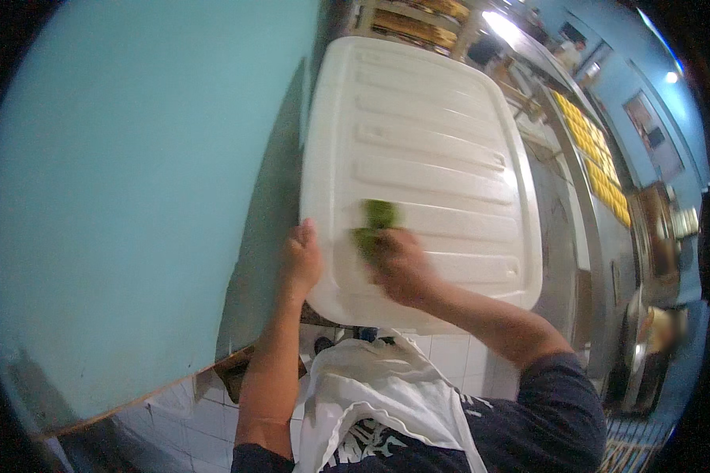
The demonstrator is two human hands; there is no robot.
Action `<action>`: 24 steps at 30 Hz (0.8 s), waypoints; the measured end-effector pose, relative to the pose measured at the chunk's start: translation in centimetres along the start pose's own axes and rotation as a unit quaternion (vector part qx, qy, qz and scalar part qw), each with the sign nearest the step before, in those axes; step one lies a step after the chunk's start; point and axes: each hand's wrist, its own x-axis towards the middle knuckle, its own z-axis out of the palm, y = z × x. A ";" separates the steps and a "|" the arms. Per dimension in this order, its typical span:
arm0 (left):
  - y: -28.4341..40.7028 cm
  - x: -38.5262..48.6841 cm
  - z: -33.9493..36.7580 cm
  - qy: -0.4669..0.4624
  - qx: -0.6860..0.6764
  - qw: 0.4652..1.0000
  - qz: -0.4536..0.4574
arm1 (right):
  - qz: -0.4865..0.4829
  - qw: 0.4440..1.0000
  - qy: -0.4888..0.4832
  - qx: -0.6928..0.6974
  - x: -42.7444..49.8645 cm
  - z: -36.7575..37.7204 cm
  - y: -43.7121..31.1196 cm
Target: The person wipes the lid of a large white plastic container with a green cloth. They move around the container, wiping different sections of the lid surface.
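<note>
A large white plastic lid [432,183] with raised ribs lies in front of me, beside a teal wall. My left hand [306,260] grips its left edge near the lower corner, thumb up on the rim. Over the lower left part of the lid, my right hand [402,266] is blurred and closed on a green cloth or pad [380,214], whose exact kind I cannot tell. The green thing rests on or just over the ribbed surface. What supports the lid is hidden beneath it.
The teal wall [142,177] runs along the left. Beyond the lid stands a rack [414,23] with trays. On the right, yellow dough-like pieces [591,156] lie on a long metal table [577,177]. Another person [570,53] stands far off at upper right. White tiles [449,355] cover the floor.
</note>
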 end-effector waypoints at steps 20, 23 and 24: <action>-1.4 -1.8 1.7 -0.038 -0.124 0.988 -0.082 | 0.273 0.956 0.065 -0.080 -14.8 -3.2 9.3; -2.3 -4.6 4.9 0.002 -0.057 0.997 0.044 | -0.007 0.995 0.093 0.035 -8.1 0.5 2.2; -2.4 -5.3 5.5 -0.007 -0.095 0.995 0.031 | -0.067 0.993 0.097 0.032 -6.1 1.0 0.6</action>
